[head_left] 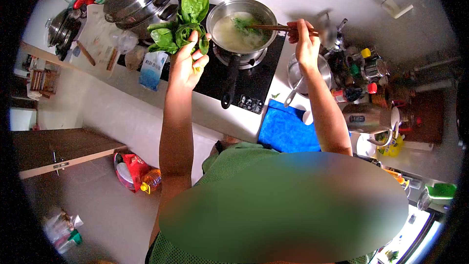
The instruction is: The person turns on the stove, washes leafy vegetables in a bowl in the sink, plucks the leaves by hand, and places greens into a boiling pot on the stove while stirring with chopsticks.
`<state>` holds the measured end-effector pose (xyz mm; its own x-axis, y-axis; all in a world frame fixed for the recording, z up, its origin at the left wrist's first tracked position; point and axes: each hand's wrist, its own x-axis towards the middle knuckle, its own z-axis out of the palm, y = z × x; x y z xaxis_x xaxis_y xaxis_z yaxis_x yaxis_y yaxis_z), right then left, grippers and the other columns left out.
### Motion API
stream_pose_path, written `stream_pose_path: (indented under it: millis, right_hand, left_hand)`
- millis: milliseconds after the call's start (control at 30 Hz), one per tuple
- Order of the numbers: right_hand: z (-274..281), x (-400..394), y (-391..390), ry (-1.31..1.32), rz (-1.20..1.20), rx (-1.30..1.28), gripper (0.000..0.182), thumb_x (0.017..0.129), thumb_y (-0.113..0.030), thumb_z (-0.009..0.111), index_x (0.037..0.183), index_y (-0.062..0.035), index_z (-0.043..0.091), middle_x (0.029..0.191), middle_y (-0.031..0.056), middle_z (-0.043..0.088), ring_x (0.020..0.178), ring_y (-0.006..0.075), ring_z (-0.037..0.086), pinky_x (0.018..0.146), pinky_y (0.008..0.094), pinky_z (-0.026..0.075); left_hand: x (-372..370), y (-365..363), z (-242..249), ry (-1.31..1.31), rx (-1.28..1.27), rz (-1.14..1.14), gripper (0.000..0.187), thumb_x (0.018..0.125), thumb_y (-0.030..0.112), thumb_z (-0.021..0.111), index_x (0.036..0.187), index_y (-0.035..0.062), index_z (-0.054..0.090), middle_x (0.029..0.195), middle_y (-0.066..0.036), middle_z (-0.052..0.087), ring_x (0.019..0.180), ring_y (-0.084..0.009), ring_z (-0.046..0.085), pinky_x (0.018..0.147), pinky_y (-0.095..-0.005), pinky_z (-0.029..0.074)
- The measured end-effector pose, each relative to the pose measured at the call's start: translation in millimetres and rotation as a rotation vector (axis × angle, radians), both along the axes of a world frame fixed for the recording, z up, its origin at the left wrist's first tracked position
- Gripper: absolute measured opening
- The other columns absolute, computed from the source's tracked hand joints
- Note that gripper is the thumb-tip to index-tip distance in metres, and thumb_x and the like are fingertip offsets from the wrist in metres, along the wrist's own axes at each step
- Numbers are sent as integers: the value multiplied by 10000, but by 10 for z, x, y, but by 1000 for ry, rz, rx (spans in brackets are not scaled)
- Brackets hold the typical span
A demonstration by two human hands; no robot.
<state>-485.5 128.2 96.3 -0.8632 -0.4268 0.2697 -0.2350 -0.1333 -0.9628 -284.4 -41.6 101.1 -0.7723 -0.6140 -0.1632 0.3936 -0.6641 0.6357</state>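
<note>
My left hand (189,66) is closed around a bunch of leafy greens (194,9), held up to the left of the saucepan. In my right hand (306,46) is a pair of chopsticks (273,27), whose tips reach into the pan. The steel saucepan (267,44) stands on the burner of a black gas stove (205,80), its black handle pointing toward me. Pale, cloudy liquid (227,32) fills part of it, with some chopped green bits (243,23) near the chopstick tips.
A large lidded steel pot (132,5) stands at the left, near a blue-and-white packet (153,71) and a cutting board (95,32). Right of the stove are a small steel pan (320,76), a blue cloth (286,127), several bottles and a steel kettle (364,117).
</note>
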Motion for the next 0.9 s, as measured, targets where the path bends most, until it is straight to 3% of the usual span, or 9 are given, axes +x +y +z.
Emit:
stream_pose_path:
  millis: [100, 300, 367, 433, 567, 633, 700, 767, 900]
  right_hand:
    - [71, -48, 81, -46, -51, -74, 311, 853, -235, 422, 778, 23, 580, 605, 63, 549, 494, 106, 477, 461, 234, 394]
    - [124, -75, 153, -77, -84, -154, 309, 852, -238, 428, 752, 12, 580, 570, 40, 525, 458, 92, 450, 435, 220, 367]
    - [121, -33, 192, -18, 80, 75, 312, 849, -250, 438, 739, -1, 590, 564, 32, 527, 459, 93, 453, 432, 218, 362]
    - [112, 44, 183, -83, 88, 107, 329, 856, -242, 418, 717, -2, 594, 552, 30, 523, 455, 96, 451, 425, 227, 352]
    - [223, 96, 182, -100, -49, -93, 318, 857, -227, 411, 732, 8, 585, 553, 45, 524, 452, 97, 448, 431, 230, 354]
    - [115, 24, 241, -80, 100, 102, 334, 837, -276, 427, 805, 6, 605, 635, 71, 575, 517, 129, 511, 496, 251, 413]
    - [173, 93, 215, -87, 149, 174, 333, 829, -286, 440, 795, 3, 604, 625, 72, 571, 507, 127, 503, 490, 249, 405]
    - [320, 151, 219, -74, -8, 73, 322, 837, -246, 440, 712, 10, 589, 557, 57, 534, 448, 106, 458, 424, 231, 366]
    - [614, 102, 251, -88, -99, -166, 331, 825, -254, 444, 759, 37, 587, 608, 86, 554, 498, 140, 493, 466, 256, 392]
  left_hand:
    - [-11, -13, -14, 41, 29, -74, 133, 823, 182, 514, 903, 78, 492, 833, -97, 557, 490, -31, 334, 379, -149, 250]
    - [-7, 17, 13, -15, -50, -69, 149, 834, 192, 494, 929, 79, 479, 835, -97, 563, 465, -33, 322, 362, -149, 238]
    - [22, -20, -37, -32, -67, -70, 143, 829, 190, 502, 918, 80, 484, 830, -94, 563, 462, -32, 326, 361, -149, 241]
    - [31, -28, -55, -45, -86, -70, 138, 824, 189, 511, 907, 81, 489, 825, -91, 563, 460, -32, 330, 360, -148, 244]
    - [63, -5, -97, -203, -225, -63, 149, 799, 195, 551, 878, 77, 506, 751, -50, 561, 455, -29, 336, 365, -147, 250]
    - [64, -83, -226, -243, -248, -135, 152, 789, 196, 564, 867, 76, 514, 748, -49, 563, 461, -29, 337, 366, -148, 248]
    - [53, -93, -270, -337, -351, -130, 124, 787, 164, 554, 864, 74, 518, 730, -36, 559, 466, -31, 341, 370, -156, 249]
    - [34, -174, -409, -424, -428, -147, 93, 789, 141, 542, 846, 76, 509, 698, -21, 551, 463, -32, 344, 373, -166, 248]
    - [-18, -188, -477, -575, -598, -124, 45, 793, 83, 499, 757, 86, 471, 604, 38, 458, 450, -29, 334, 371, -178, 246]
